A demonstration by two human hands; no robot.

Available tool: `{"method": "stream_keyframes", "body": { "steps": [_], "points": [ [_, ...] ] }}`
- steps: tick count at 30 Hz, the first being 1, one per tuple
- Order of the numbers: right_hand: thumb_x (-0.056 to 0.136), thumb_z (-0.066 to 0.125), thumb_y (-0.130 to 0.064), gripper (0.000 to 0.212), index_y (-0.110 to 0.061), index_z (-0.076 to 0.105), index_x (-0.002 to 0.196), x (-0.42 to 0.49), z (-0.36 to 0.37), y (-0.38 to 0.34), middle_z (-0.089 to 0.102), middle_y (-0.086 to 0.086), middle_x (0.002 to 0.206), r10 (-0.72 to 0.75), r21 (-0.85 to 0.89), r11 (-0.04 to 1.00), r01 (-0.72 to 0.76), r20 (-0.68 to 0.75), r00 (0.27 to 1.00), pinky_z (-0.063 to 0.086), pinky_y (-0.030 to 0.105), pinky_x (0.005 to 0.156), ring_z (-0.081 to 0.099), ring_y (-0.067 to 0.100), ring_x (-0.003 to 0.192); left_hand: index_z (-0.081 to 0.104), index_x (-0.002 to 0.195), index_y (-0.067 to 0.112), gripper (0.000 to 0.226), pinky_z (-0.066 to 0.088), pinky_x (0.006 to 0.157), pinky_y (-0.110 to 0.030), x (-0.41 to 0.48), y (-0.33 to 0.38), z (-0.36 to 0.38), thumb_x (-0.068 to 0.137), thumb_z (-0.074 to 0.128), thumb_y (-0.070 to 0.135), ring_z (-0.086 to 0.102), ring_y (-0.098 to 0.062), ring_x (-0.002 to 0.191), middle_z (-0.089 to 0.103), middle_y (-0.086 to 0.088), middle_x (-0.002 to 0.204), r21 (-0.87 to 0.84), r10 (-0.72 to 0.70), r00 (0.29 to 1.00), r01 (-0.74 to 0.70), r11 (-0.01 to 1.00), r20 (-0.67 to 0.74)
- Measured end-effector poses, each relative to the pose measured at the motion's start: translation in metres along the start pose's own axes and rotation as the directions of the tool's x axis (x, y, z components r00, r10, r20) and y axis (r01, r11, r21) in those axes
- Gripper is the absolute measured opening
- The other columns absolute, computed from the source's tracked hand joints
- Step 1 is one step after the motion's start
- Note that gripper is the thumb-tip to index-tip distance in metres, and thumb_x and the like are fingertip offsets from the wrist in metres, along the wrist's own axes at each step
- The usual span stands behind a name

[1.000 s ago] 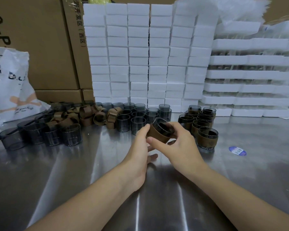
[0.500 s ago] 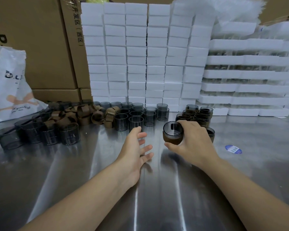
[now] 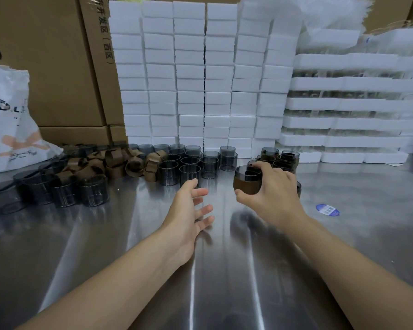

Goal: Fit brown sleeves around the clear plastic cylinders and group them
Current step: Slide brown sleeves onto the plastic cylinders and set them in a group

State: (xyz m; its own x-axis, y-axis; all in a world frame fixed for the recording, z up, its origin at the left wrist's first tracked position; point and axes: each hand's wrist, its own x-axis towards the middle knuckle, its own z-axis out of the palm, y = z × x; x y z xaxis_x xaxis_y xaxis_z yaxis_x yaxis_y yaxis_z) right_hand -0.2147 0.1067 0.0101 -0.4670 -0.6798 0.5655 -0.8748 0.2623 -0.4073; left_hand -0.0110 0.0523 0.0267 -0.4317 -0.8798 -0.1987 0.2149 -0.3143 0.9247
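Observation:
My right hand (image 3: 272,194) grips a clear cylinder wearing a brown sleeve (image 3: 246,183), held upright at the front left of the group of sleeved cylinders (image 3: 280,158). My left hand (image 3: 188,210) hovers open over the steel table, fingers spread, holding nothing. Just beyond it stand several bare clear cylinders (image 3: 188,163). A heap of loose brown sleeves (image 3: 115,164) lies further left, with more bare cylinders (image 3: 57,186) in front of it.
Stacks of white foam blocks (image 3: 200,75) and foam trays (image 3: 343,129) wall off the back. Cardboard boxes (image 3: 53,63) and a white plastic bag (image 3: 7,120) stand at the left. A blue sticker (image 3: 327,210) lies on the steel table (image 3: 129,246) at the right.
My left hand let go of the sleeved cylinder and opened. My right hand carried the cylinder away from me and to the right, up to the sleeved group.

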Motion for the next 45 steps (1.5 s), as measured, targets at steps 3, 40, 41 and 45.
{"method": "stream_keyframes", "body": {
  "steps": [3, 40, 41, 45],
  "points": [
    [0.08, 0.073, -0.068, 0.079, -0.026, 0.052, 0.145, -0.002, 0.002, 0.002, 0.068, -0.005, 0.116, -0.041, -0.099, 0.994, 0.044, 0.035, 0.999, 0.023, 0.038, 0.115, 0.058, 0.021, 0.12, 0.075, 0.115, 0.011, 0.042, 0.056, 0.071, -0.033, 0.0, 0.0, 0.0, 0.108, 0.055, 0.047, 0.07, -0.027, 0.113, 0.061, -0.006, 0.129, 0.003, 0.006, 1.0, -0.006, 1.0, 0.008],
    [0.099, 0.067, -0.043, 0.024, -0.032, 0.071, 0.119, -0.031, 0.013, -0.033, 0.073, -0.012, 0.11, 0.079, 0.058, 0.993, -0.1, 0.289, 0.954, 0.057, 0.041, 0.096, 0.068, 0.014, 0.107, 0.077, 0.099, 0.015, 0.045, 0.053, 0.073, -0.027, -0.013, -0.009, 0.009, 0.111, 0.048, 0.048, 0.071, -0.016, 0.1, 0.071, 0.003, 0.12, 0.07, 0.149, 0.988, -0.146, 0.987, -0.041],
    [0.098, 0.065, -0.044, 0.021, -0.033, 0.072, 0.113, -0.03, 0.013, -0.036, 0.073, -0.012, 0.107, 0.086, 0.003, 0.996, -0.09, 0.288, 0.954, 0.058, 0.041, 0.092, 0.068, 0.016, 0.104, 0.077, 0.099, 0.014, 0.045, 0.052, 0.071, -0.027, -0.011, -0.011, 0.011, 0.111, 0.048, 0.046, 0.07, -0.014, 0.095, 0.072, 0.004, 0.116, 0.083, 0.17, 0.984, -0.166, 0.983, -0.05],
    [0.098, 0.063, -0.045, 0.018, -0.032, 0.074, 0.103, -0.001, 0.014, -0.055, 0.074, -0.012, 0.098, 0.104, -0.045, 0.994, -0.096, 0.26, 0.96, 0.059, 0.039, 0.081, 0.069, 0.018, 0.093, 0.076, 0.09, 0.015, 0.045, 0.05, 0.062, -0.024, -0.006, -0.016, 0.018, 0.112, 0.047, 0.041, 0.064, 0.001, 0.063, 0.072, 0.011, 0.071, 0.162, 0.233, 0.972, -0.223, 0.961, -0.042]
  ]
}}
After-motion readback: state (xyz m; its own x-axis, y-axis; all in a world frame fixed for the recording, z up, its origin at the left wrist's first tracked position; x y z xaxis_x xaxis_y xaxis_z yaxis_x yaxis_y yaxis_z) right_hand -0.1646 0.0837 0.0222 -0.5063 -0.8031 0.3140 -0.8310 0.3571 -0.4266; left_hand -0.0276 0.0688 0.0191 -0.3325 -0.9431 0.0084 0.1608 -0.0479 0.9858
